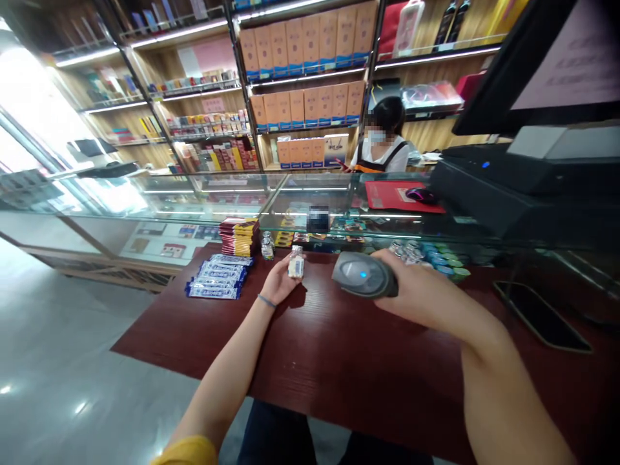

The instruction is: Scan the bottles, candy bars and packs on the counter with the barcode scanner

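Between the fingers of my left hand is a small bottle with a silvery cap, its barcode label turned up toward me. My right hand is wrapped round a grey barcode scanner with a lit blue light. The scanner's front end points left toward the bottle, and a gap separates them. Just beyond my left hand a similar small bottle stands upright on the dark red table. Left of it lie blue-and-white packets and a stack of red-and-yellow packets.
A glass display counter runs behind the table. Several more small bottles and green-blue packs sit beyond my right hand. At right are a phone and a monitor. A masked person is behind the counter, before stocked shelves.
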`<state>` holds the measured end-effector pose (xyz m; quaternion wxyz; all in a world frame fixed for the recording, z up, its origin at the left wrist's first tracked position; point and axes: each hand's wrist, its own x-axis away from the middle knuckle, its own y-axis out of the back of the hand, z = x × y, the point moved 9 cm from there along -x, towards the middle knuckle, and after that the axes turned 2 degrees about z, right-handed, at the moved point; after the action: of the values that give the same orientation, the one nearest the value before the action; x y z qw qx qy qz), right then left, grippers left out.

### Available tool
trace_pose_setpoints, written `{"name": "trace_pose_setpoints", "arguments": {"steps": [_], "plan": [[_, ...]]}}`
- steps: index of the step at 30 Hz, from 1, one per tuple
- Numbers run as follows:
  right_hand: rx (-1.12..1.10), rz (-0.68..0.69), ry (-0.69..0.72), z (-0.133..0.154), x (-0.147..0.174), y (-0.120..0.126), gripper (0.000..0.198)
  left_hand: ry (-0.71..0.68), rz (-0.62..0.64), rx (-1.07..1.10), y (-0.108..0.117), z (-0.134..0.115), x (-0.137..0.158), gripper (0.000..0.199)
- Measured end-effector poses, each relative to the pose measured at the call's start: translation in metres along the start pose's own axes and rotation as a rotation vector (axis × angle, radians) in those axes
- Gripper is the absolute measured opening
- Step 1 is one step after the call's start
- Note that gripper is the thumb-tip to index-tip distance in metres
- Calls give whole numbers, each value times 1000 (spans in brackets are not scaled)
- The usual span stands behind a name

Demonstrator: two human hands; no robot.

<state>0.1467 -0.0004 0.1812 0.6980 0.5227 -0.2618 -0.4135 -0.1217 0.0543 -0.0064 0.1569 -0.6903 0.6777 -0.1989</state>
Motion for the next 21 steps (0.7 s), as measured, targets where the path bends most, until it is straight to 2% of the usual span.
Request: {"name": "trace_pose_setpoints", "arguments": {"steps": [4,8,11,14,18,21], "plan": [[61,64,92,29,-3,-20,45,16,-18,32,0,0,0,36],[137,48,128,36,-3,-26,23,-2,-31,64,1,-2,-3,35],[150,19,150,37,-1,-24,17,2,-52,78,2,-1,-5,33],[138,-6,151,36,1,-20,18,28,-65,121,3,2,-5,29],[179,15,96,29,0,-18,31,37,-46,290,2,5,-6,25],[202,11,78,22,-2,-17,35,-12,-38,255,4,-1,-6,33]]}}
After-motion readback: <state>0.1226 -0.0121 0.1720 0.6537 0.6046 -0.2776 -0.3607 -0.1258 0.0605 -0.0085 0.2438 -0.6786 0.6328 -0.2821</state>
